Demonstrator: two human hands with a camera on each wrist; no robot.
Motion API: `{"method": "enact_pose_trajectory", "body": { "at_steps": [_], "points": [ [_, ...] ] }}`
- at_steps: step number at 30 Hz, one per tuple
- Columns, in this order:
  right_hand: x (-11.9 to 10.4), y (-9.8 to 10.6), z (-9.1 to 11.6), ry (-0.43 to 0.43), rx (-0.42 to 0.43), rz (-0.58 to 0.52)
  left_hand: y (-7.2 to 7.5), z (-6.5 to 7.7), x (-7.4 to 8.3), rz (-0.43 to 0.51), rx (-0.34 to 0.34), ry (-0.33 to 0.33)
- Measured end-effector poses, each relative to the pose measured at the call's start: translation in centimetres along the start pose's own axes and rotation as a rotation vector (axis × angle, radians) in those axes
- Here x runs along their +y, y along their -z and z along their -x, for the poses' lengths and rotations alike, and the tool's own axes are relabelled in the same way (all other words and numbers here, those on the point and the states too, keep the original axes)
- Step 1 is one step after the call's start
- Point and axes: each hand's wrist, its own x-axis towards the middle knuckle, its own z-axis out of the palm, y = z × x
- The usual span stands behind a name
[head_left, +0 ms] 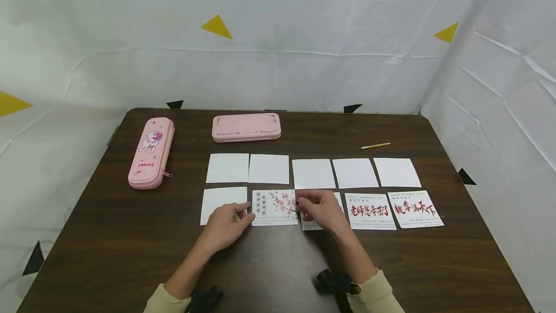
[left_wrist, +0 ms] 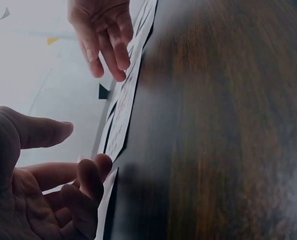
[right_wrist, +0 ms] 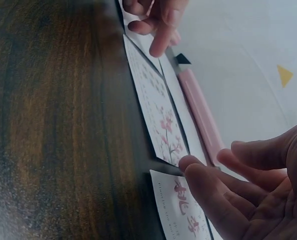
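Observation:
A card with pink blossoms and dark characters lies face up on the table between the two hands. My left hand is at its left edge, thumb and fingers apart, partly over a blank white card. At the blossom card's right edge is my right hand, its thumb spread away from loosely bent fingers in the right wrist view. That hand overlaps a card with red characters, hiding much of it in the head view. Neither hand grips anything.
Two more red-lettered cards, one beside another, continue the front row rightward. Several blank cards form the row behind. Farther back are a pink flat case and a yellow pencil. A pink zippered pencil case lies left.

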Motion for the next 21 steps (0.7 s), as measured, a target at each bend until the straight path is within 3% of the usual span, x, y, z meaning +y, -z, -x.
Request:
{"method": "enact_pose_trajectory", "body": {
  "at_steps": [14,21],
  "points": [
    [0.36,-0.31,-0.06,-0.018,0.025,-0.015,-0.54,-0.47,-0.02,0.040,-0.007,0.051],
    [0.51,-0.36,-0.18,-0.077,0.031,-0.100,-0.63,-0.67,-0.06,0.222,-0.072,0.170]
  ]
}}
